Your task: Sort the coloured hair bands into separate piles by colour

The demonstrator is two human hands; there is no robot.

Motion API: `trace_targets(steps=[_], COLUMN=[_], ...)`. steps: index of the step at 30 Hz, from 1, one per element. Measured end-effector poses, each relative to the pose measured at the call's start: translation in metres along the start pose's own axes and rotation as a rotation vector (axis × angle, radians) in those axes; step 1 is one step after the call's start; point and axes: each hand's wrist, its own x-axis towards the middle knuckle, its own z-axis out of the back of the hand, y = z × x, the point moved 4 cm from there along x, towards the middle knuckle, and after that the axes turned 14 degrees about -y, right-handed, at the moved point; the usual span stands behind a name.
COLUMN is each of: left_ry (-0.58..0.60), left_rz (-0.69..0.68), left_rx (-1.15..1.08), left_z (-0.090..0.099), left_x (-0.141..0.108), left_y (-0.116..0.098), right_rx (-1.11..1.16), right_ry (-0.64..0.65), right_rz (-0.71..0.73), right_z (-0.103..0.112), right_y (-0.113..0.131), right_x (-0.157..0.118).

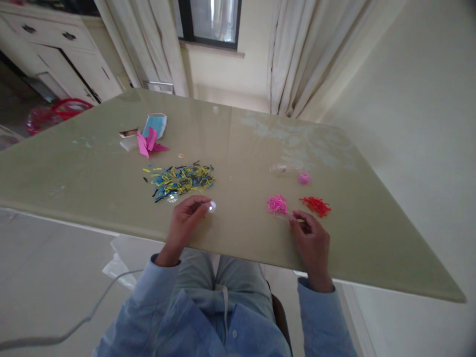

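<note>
"Cream curtains [293, 59] flank a window [210, 22], with a pale cabinet [67, 49] off to the left. What's the surface?"

"One wide, greenish table [238, 228], glossy in places."

"And the left hand [183, 220]?"

"Thumb and fingers are pinched narrow on a small, shiny clear piece [211, 206], just above or on the near part of the table; I can't tell which."

"What lies beside that hand?"

"A loose pile of blue, yellow and black bits [182, 179], beyond it and a little left. Another clear piece [172, 197] sits at the pile's near edge."

"Now the right hand [312, 240]."

"Its fingertips are close together beside the pink pile [277, 204]. Whether they grip a strand, I can't tell."

"Anything near there?"

"A red pile [316, 206] just beyond the hand, and past both piles a clear tube [282, 168] with a pink clump [304, 178] by its right end."

"And at the far left?"

"A blue mask [156, 125], with folded pink paper [149, 143] against it. One small ring [181, 155] lies between the paper and the mixed pile."
</note>
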Motion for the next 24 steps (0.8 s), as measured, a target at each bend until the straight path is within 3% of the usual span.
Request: trace_targets(steps=[6, 10, 13, 16, 19, 24], left_ry=[-0.026, -0.109, -0.199, -0.272, -0.2, -0.031], left_rz=[0.073, -0.015, -0.137, -0.264, -0.347, -0.378], left_rx=[-0.085, -0.053, 0.134, 0.468, 0.715, 0.886], left_z=[0.006, 0.027, 0.049, 0.064, 0.064, 0.055], left_x=[0.01, 0.035, 0.063, 0.092, 0.112, 0.126], left_y=[-0.009, -0.02, -0.024, -0.024, -0.019, -0.007], right_rx=[0.041, 0.018, -0.022, -0.056, -0.078, -0.125], right_ry=[0.009, 0.064, 0.082, 0.068, 0.055, 0.051], right_rz=[-0.016, 0.048, 0.111, 0.163, 0.197, 0.206], right_z=[0.014, 0.01, 0.007, 0.006, 0.007, 0.007], right_y=[-0.008, -0.003, 0.0, 0.001, 0.002, 0.002], right_x=[-0.014, -0.014, -0.015, -0.015, -0.016, -0.015])
